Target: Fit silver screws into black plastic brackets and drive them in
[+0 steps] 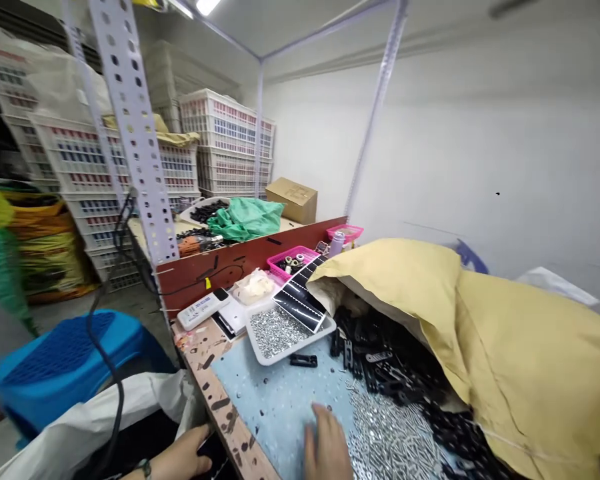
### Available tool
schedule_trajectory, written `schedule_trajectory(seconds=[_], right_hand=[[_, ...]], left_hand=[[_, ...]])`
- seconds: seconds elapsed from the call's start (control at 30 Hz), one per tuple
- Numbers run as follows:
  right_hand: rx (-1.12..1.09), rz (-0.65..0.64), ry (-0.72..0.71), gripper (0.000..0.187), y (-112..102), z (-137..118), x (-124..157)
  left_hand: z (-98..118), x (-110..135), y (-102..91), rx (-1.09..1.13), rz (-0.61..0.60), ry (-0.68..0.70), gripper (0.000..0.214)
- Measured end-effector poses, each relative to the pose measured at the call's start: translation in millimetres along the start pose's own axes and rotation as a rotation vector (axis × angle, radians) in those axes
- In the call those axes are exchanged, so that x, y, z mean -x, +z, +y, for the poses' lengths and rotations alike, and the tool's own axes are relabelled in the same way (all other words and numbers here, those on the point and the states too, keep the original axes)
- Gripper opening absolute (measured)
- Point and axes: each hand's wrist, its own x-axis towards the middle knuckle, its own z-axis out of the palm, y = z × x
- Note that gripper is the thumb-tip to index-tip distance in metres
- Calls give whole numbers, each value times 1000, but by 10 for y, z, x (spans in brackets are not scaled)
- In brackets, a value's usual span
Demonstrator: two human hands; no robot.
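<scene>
I see right hand (329, 445), fingers apart, over blue mat (275, 400); open stretch up to white tray (283, 355), metal pins (393, 433) just beside. Left hand (186, 456) at table edge (219, 393) by white sack (143, 392), grip I can't tell.

White wall (470, 147), blue stool (65, 360)

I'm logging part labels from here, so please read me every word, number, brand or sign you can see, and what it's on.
No text can be read for certain.
White oblong box: bluish print, too small and blurred to read.
Cardboard box: faint marks on top, too blurred to read.
Lavender container: no lettering can be made out.
</scene>
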Motion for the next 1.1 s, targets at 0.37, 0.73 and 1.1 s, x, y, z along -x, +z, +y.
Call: schedule_trajectory(seconds=[0.37, 0.73, 1.1], right_hand=[[168, -332, 193, 41, 244, -199, -972], [-441, -13, 208, 27, -400, -846, -56], [169, 204, 670, 27, -1212, 396, -55]], left_hand=[[-540, -11, 40, -74, -33, 76, 65], [1089, 337, -184, 435, -221, 472, 66], [1447, -511, 306, 368, -154, 461, 58]])
